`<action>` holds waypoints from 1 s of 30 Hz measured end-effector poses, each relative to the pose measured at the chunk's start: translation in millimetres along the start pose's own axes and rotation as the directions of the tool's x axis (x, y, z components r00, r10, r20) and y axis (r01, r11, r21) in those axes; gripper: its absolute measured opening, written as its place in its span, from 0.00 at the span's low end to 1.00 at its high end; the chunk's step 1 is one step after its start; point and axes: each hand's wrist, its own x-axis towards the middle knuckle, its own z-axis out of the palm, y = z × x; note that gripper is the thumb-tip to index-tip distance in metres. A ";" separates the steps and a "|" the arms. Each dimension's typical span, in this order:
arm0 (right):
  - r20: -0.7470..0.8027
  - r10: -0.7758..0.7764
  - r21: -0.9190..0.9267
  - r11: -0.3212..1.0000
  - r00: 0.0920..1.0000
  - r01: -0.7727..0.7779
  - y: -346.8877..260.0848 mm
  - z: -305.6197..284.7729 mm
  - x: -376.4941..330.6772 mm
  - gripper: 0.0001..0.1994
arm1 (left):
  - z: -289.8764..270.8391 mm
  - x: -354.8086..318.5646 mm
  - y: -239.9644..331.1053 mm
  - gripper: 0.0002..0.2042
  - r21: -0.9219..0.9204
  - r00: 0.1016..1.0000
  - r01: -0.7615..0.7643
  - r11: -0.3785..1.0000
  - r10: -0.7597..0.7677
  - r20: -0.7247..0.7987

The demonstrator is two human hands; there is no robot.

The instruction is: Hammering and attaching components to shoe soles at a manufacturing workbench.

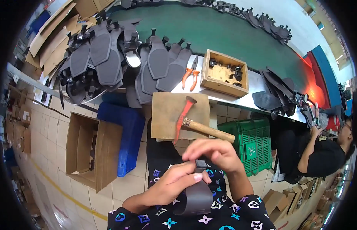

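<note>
**Both hands on a dark strap piece, low in the frame**

The green worktop [232, 30] curves across the top of the frame, with a heap of dark grey sole pieces [109, 57] at upper left. Below them, at left, sit an open cardboard box [105, 153] and a blue crate [128, 138]; a green crate [257, 143] stands right of centre. A brown board [167, 111] at centre carries a hammer [194, 122] with a red head. Above it rest a small wooden box [224, 86] and orange-handled pliers [190, 73].

Your left hand [174, 184] and right hand [215, 153] meet at lower centre. Your left fingers are clamped on the dark strap piece [197, 197], thumb pressed at its top; your right fingers curl together over its small buckle end [200, 164].
</note>
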 end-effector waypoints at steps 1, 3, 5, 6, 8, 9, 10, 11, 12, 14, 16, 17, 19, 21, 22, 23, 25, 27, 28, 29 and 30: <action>0.032 0.030 0.366 0.930 0.999 -0.040 1.5 7.9 -7.1 0.23 | 0.4 -1.1 0.0 0.16 -0.166 0.994 0.112 0.980 -0.107 0.038; 0.087 0.016 0.504 0.862 0.996 -0.058 5.5 16.9 -11.2 0.22 | -1.7 -0.7 -2.3 0.17 -0.170 0.985 0.143 0.975 -0.124 0.119; 0.055 0.027 0.531 0.846 0.998 -0.052 1.6 22.1 -12.1 0.22 | 3.5 -0.1 -3.0 0.17 -0.197 0.981 0.132 0.971 -0.099 0.167; 0.046 0.032 0.533 0.844 0.998 -0.052 1.1 24.4 -11.0 0.22 | 8.0 1.3 1.2 0.15 -0.250 0.975 0.189 0.950 -0.152 0.162; 0.021 -0.094 0.531 0.844 0.995 0.069 1.9 25.8 -6.8 0.23 | 10.7 3.6 3.7 0.15 -0.253 0.968 0.215 0.943 -0.172 0.180; 0.015 -0.092 0.532 0.844 0.996 0.070 -2.5 24.8 -6.5 0.23 | 11.6 4.9 4.1 0.15 -0.253 0.963 0.233 0.939 -0.186 0.196; 0.024 -0.080 0.497 0.866 0.997 0.058 -8.1 23.4 -5.9 0.23 | 12.3 5.7 2.7 0.15 -0.197 0.972 0.179 0.964 -0.142 0.187; 0.032 -0.068 0.461 0.886 0.997 0.046 -11.0 20.6 -5.2 0.24 | 10.9 6.1 0.2 0.15 -0.197 0.972 0.183 0.963 -0.146 0.187; 0.069 -0.179 0.384 0.913 0.981 0.139 -4.6 13.8 -4.1 0.20 | 8.3 6.6 -3.1 0.16 -0.130 0.972 0.084 0.988 -0.052 0.229; 0.002 -0.141 0.288 0.948 0.990 0.134 -20.1 18.3 -5.2 0.22 | 7.0 3.2 -5.1 0.17 -0.056 0.963 -0.025 0.998 0.039 0.265; -0.062 -0.150 0.129 0.979 0.987 0.157 -32.1 19.8 -9.1 0.21 | 8.5 6.7 -0.4 0.17 0.058 0.965 -0.157 0.986 0.141 0.222; -0.092 -0.155 0.101 0.981 0.984 0.164 -37.2 21.8 -9.7 0.19 | 9.6 7.7 1.5 0.17 0.177 0.950 -0.281 0.943 0.248 0.191; -0.053 -0.132 -0.118 0.985 0.990 0.125 -50.3 20.5 -9.9 0.14 | 8.6 7.3 7.6 0.18 0.186 0.953 -0.211 0.960 0.160 0.257; -0.057 -0.177 -0.212 0.964 0.983 0.161 -50.7 19.4 -13.8 0.13 | 14.9 13.5 16.4 0.18 0.232 0.960 -0.222 0.947 0.171 0.221; -0.059 -0.222 -0.305 0.932 0.973 0.194 -49.7 17.6 -14.6 0.11 | 14.1 16.1 15.1 0.18 0.285 0.963 -0.227 0.931 0.170 0.210; -0.054 -0.239 -0.309 0.927 0.970 0.212 -48.4 15.3 -17.1 0.11 | 14.1 17.8 11.9 0.18 0.300 0.961 -0.236 0.924 0.176 0.214; -0.085 -0.226 -0.287 0.938 0.970 0.194 -43.5 11.4 -24.5 0.08 | 15.4 20.8 4.3 0.18 0.250 0.980 -0.122 0.961 0.077 0.183; -0.096 -0.266 -0.307 0.924 0.959 0.226 -39.6 10.2 -23.7 0.09 | 14.4 25.7 3.5 0.18 0.247 0.981 -0.121 0.961 0.077 0.180; -0.160 -0.219 -0.273 0.947 0.963 0.170 -41.9 13.4 -22.8 0.09 | 16.0 25.2 2.2 0.19 0.217 0.989 -0.068 0.974 0.037 0.145; -0.225 -0.166 -0.233 0.966 0.960 0.113 -44.0 15.0 -22.8 0.10 | 17.9 25.0 1.9 0.19 0.183 0.994 -0.012 0.983 -0.009 0.111; -0.212 -0.112 -0.185 0.980 0.971 0.073 -45.6 13.9 -23.9 0.11 | 18.1 22.8 4.9 0.19 0.159 0.995 0.012 0.987 -0.027 0.097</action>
